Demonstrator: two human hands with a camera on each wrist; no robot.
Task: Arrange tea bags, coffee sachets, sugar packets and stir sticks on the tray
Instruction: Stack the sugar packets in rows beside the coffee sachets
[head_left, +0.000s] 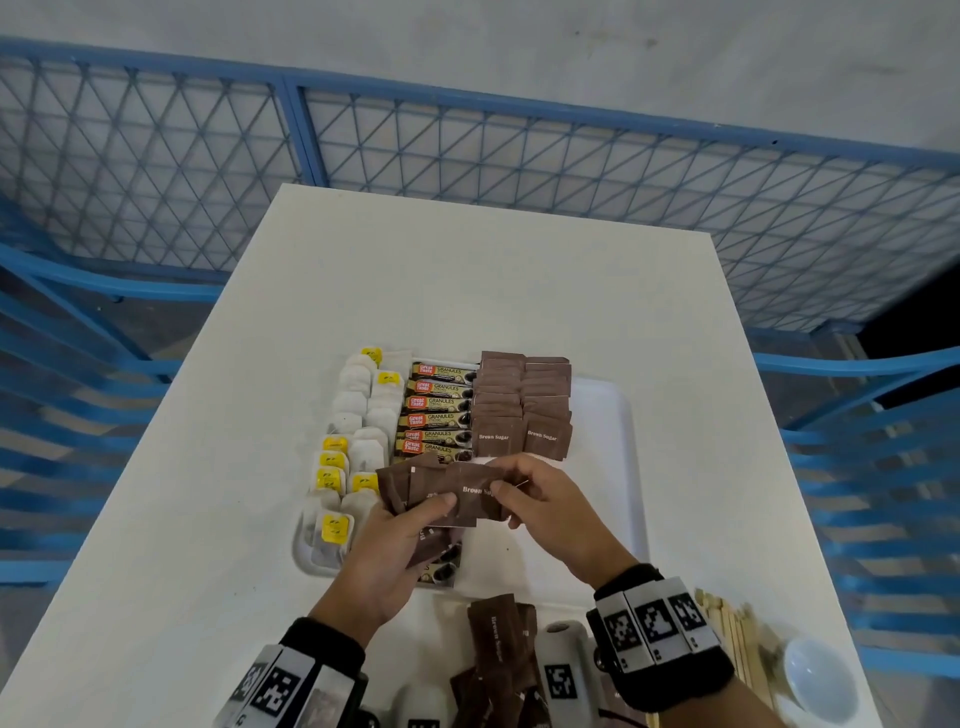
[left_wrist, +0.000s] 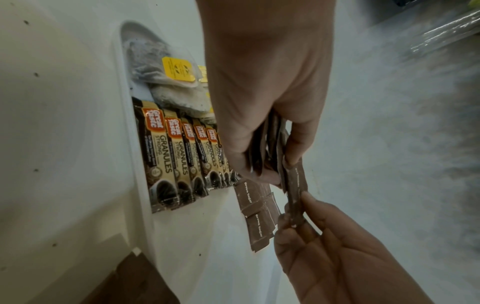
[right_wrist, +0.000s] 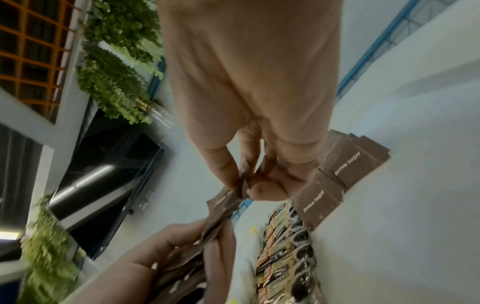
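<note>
Brown sugar packets (head_left: 415, 493) fanned in left hand (head_left: 387, 561); right hand (head_left: 550, 512) pinches one.

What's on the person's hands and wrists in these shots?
Both hands are bare, no gloves. The left wrist and right wrist each carry a black fabric cuff wrapped by a band of white tiles printed with black square fiducial markers. No cables show.
</note>
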